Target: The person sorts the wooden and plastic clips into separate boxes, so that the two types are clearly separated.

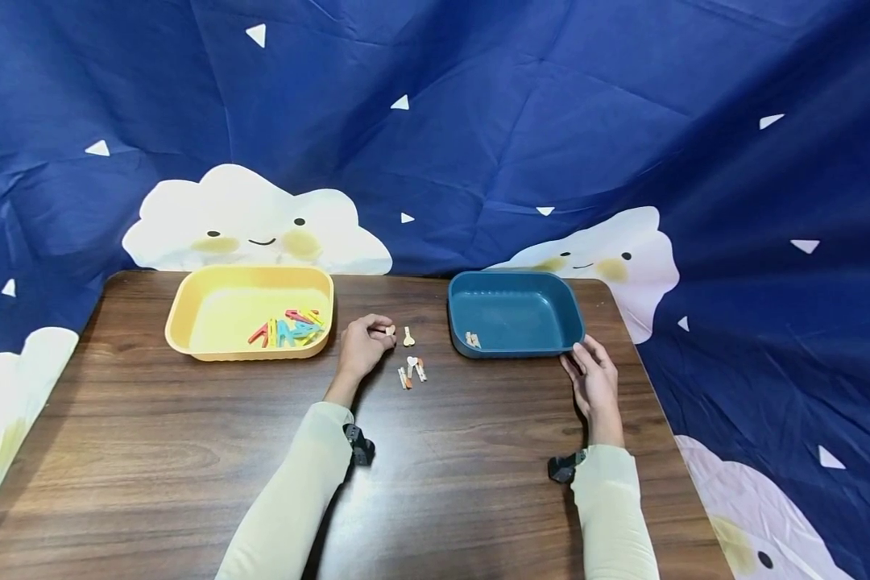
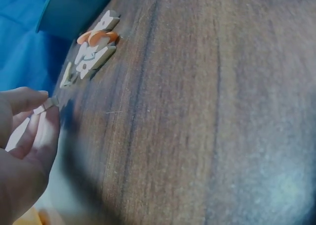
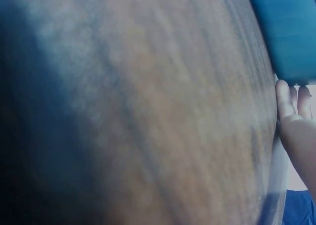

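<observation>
My left hand (image 1: 366, 342) rests on the wooden table (image 1: 188, 451) between the two trays, its fingers curled and pinching a small pale clothespin (image 1: 390, 329); the wrist view shows the same clothespin (image 2: 45, 105) between the fingertips. Just right of it lie a lone pale pin (image 1: 408, 336) and a small pile of pale and orange pins (image 1: 412, 371), which appear as a cluster of pins (image 2: 95, 49) in the left wrist view. My right hand (image 1: 593, 379) lies with relaxed fingers at the near right corner of the blue tray (image 1: 515, 310), fingertips (image 3: 291, 94) touching its wall (image 3: 291, 32).
A yellow tray (image 1: 210, 310) at the left back holds several coloured clothespins (image 1: 290, 329). One pale pin (image 1: 472, 340) lies inside the blue tray. A blue cloud-print cloth (image 1: 478, 137) hangs behind and beside the table.
</observation>
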